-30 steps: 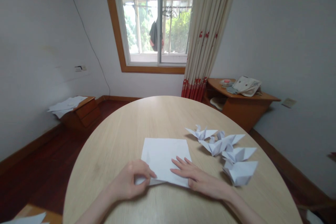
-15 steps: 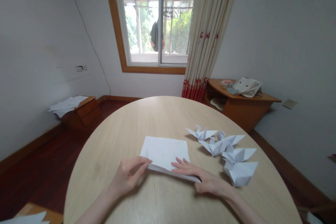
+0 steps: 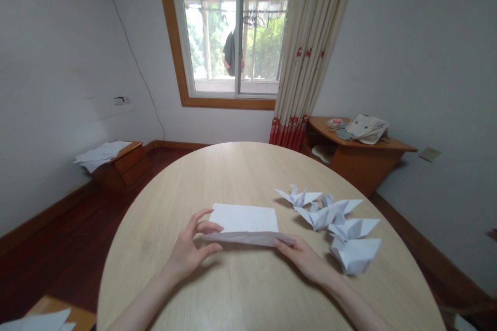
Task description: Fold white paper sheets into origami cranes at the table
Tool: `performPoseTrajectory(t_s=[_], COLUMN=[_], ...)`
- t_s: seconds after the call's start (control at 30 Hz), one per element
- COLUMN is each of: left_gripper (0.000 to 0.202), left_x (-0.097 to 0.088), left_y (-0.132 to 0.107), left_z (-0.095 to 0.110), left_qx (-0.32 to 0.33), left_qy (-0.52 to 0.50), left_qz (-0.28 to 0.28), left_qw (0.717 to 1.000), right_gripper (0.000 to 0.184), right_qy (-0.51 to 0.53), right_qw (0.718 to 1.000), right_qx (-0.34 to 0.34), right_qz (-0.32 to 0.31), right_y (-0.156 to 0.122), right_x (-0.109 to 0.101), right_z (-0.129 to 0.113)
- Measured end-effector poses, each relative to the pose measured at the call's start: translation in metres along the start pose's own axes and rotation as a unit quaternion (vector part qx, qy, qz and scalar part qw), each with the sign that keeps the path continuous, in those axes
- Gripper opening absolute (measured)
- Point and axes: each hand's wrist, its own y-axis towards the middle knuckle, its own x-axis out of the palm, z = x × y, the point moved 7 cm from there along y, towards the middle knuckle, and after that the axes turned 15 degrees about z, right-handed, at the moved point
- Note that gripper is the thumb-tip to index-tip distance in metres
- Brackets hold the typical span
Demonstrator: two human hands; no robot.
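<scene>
A white sheet of paper [image 3: 244,218] lies on the round wooden table, its near edge raised as a long flap. My right hand [image 3: 305,256] pinches that flap at its right end, the thumb on the near side. At the other end is my left hand [image 3: 192,245], its fingers over the sheet's left edge and its thumb apart on the near side. The gap between that thumb and the fingers is plain to see. Several folded white paper cranes [image 3: 355,256] stand in a cluster to the right of the sheet.
The round table [image 3: 233,165] has a curved far edge. Beyond it are a wooden desk [image 3: 361,165] with a cloth bag [image 3: 367,128], a patterned curtain [image 3: 306,51], and a low cabinet [image 3: 132,164] bearing papers [image 3: 101,154]. More paper [image 3: 42,320] lies at the lower left.
The sheet's near edge has come up into a flap. My right hand has gone from lying flat on the paper to pinching its right end. My left thumb and fingers have parted.
</scene>
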Motion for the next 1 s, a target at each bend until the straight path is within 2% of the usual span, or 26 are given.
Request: performPoseTrajectory(t_s=[0.07,0.2,0.33,0.47,0.63,0.7,0.83,0.9,1.0], left_gripper=[0.063,0.048,0.040,0.045,0.053,0.062,0.079,0.077,0.060], left_x=[0.002,0.011,0.018,0.017,0.022,0.024,0.020,0.021,0.028], left_y=[0.001,0.000,-0.002,-0.003,-0.005,-0.006,-0.007,-0.009,-0.014], left_z=[-0.006,-0.012,-0.015,-0.018,-0.024,-0.025,-0.017,-0.012,0.000], left_qx=[-0.040,-0.098,-0.097,-0.099,-0.104,-0.087,0.009,0.050,0.118], left_qy=[0.018,0.008,-0.008,0.022,0.036,0.033,0.100,0.161,0.239], left_qz=[0.001,-0.006,-0.023,-0.020,-0.033,-0.033,0.024,0.028,-0.001], left_qw=[0.999,0.995,0.995,0.995,0.993,0.995,0.995,0.985,0.964], right_gripper=[0.055,0.054,0.053,0.050,0.043,0.040,0.038,0.043,0.052], right_qy=[0.007,0.009,-0.065,-0.163,-0.198,-0.207,-0.225,-0.244,-0.289], right_qw=[1.000,0.999,0.992,0.975,0.962,0.957,0.943,0.930,0.903], right_qx=[-0.006,-0.007,-0.008,-0.052,-0.085,-0.084,-0.108,-0.135,-0.188], right_qz=[0.010,0.052,0.106,0.143,0.166,0.186,0.218,0.238,0.258], right_y=[0.002,0.004,0.004,0.004,0.003,0.003,0.000,-0.002,-0.003], right_x=[-0.002,-0.007,-0.014,-0.018,-0.017,-0.019,-0.021,-0.020,-0.015], right_z=[0.000,0.005,0.013,0.007,0.004,0.007,0.011,0.011,0.008])
